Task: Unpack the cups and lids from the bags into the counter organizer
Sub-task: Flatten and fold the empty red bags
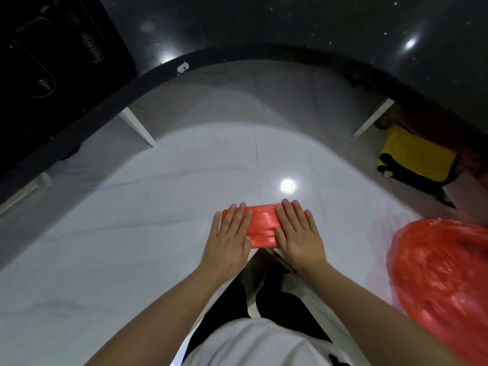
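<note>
1. You have no brand, label or writing to read anywhere here.
2. Your left hand (232, 235) lies flat with straight fingers on the left end of a folded red bag (262, 224), pressing it down.
3. Your right hand (298, 232) lies flat the same way on the bag's right end, fingers straight and slightly spread.
4. The folded red bag is thin, glossy plastic, creased into a flat rectangle. It rests on the white floor (132, 233) just ahead of you at 12 o'clock.
5. The floor is polished, faintly veined tile with a bright light reflection beyond the bag.
6. A second red bag (443, 281), crumpled and bulging, sits at your 3 o'clock, cut off by the right edge; you cannot tell what it contains.
7. The table (264, 27) arcs across at 12 o'clock, dark, speckled and shiny, with white supports below.
8. A black object (52, 48) at 10 o'clock is too dark to make out.
9. A yellow and black item (417, 159) lies under the table at 2 o'clock, partly hidden.
</note>
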Available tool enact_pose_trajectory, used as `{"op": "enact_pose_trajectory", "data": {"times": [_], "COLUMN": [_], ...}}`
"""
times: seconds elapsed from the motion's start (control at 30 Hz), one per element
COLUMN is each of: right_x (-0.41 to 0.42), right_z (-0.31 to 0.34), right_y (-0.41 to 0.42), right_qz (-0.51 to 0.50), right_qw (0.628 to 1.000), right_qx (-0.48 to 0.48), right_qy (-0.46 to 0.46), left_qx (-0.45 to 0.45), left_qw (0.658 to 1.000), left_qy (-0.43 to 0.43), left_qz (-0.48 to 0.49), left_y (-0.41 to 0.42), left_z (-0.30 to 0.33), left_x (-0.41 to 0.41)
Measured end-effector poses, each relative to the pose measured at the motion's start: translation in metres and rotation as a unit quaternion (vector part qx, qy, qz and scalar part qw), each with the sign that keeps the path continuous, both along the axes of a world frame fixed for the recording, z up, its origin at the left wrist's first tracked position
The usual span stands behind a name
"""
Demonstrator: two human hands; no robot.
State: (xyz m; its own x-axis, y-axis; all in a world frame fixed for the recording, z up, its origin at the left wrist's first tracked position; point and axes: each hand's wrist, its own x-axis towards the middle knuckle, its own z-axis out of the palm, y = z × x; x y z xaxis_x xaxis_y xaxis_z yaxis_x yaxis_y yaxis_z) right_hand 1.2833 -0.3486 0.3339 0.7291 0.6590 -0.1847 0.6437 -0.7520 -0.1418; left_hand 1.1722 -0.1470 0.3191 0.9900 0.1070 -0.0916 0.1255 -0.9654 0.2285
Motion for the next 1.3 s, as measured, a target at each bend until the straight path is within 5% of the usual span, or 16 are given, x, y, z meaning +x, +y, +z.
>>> {"op": "enact_pose_trajectory", "data": {"times": [0.53,0.67,0.93,1.13,1.3], "right_x": [0.049,0.041,0.012,0.011,0.009], "right_z": [0.025,0.051,0.071,0.098,0.145], "right_y": [0.022,0.005,-0.047,-0.097,-0.140], "right_qz": [-0.017,-0.102,-0.249,-0.328,-0.370], "right_qw": [0.997,0.992,0.965,0.937,0.913], "right_qx": [-0.008,0.079,0.074,0.116,0.170], "right_qy": [0.075,0.015,0.029,0.037,-0.013], "left_qx": [0.037,0.031,0.053,0.033,0.015], "left_qw": [0.997,0.995,0.985,0.993,0.979], "left_qy": [0.059,0.063,0.064,0.077,-0.038], "left_qz": [-0.023,-0.065,-0.152,-0.084,-0.199], "left_y": [0.026,0.026,0.006,0.002,-0.047], "left_z": [0.011,0.020,0.034,0.054,0.093], "left_x": [0.042,0.031,0.037,0.060,0.086]}}
